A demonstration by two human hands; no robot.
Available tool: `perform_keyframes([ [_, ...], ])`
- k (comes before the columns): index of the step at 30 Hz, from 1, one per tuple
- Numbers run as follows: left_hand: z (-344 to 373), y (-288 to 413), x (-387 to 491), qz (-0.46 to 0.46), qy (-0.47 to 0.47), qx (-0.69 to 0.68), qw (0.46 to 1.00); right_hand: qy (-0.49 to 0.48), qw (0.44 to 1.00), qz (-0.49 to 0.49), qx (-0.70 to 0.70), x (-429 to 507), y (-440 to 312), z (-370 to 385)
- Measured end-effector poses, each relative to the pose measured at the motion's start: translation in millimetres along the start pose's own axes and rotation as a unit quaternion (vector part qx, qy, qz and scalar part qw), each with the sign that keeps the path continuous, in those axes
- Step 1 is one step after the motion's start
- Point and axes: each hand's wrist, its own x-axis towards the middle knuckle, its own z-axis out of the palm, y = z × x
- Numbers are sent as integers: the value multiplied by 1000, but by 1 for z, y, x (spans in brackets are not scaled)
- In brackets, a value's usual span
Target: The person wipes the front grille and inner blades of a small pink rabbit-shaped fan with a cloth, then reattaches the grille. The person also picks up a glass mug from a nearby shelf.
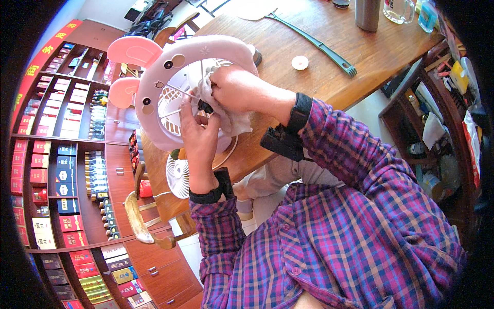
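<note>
A pale fan housing (148,87) with pink rabbit ears stands tilted at the table's left, its round opening showing ribs and lattice. My left hand (198,133) reaches into the opening, thumb and fingers around a small black piece (205,106) at the centre. A crumpled whitish cloth (233,117) is bunched in my right hand (235,87), pressed inside the ring; its fingertips are partly hidden. Below the housing lies a white slotted round grille (177,175), partly covered by my left wrist. A small white round cap (300,62) rests on the wooden table (328,81).
A green-handled fly swatter (312,40) lies across the table. A grey metal tumbler (366,15) and a glass mug (397,11) stand at the far edge. A wooden chair (141,220) is beside the table, before shelves of boxes and bottles (96,174). A white cord (229,152) trails below the fan.
</note>
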Motion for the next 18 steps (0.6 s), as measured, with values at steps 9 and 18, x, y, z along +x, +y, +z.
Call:
perform_keyframes([
  [9,-2,-1,0,-3,4,-5,1000,158,987,42,-12,-13,-6,6],
  [18,-1,-3,2,-9,0,0,1000,151,986,75,-11,0,-10,6],
])
